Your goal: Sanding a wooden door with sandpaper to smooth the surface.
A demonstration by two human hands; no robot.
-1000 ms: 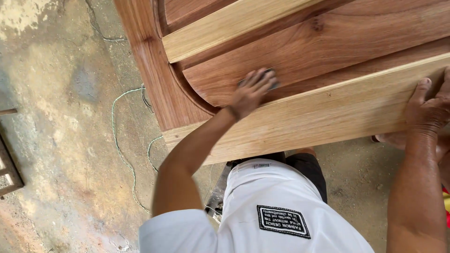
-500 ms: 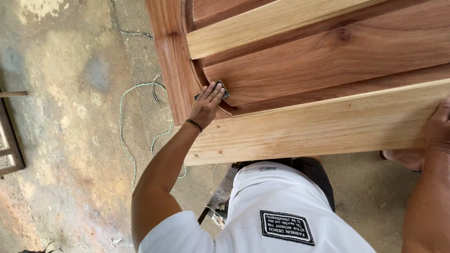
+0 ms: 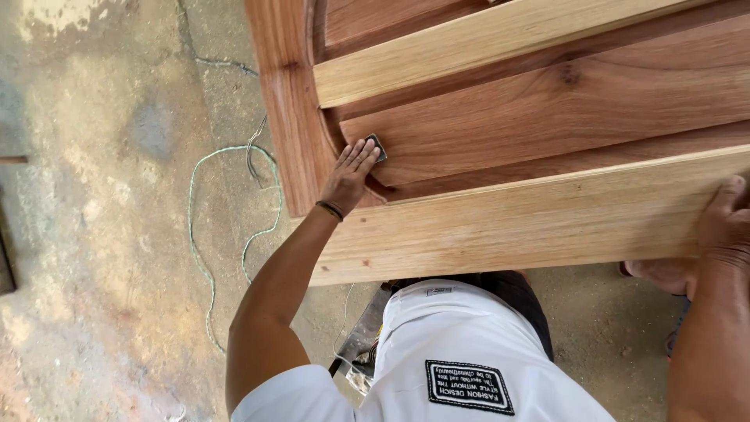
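sandpaper point(image 3: 377, 146) under left hand point(image 3: 349, 173)

label: shirt patch point(image 3: 469, 386) | shape: rectangle | colours: black, white lettering | place: white shirt, bottom centre

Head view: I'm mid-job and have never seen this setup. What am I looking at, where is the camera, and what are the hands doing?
There is no machine here: a person works with two bare hands, and the single picture comes from a camera worn on their head, looking down past their white shirt.

In front of them is a large wooden door panel, reddish-brown with a curved inner frame and pale cross rails.

The left hand lies flat at the curved edge, pressing a small dark pad, probably sandpaper, under its fingertips. The right hand grips the lower pale rail at the picture's right edge.

Below is a rough concrete floor with a thin green cord looping across it.
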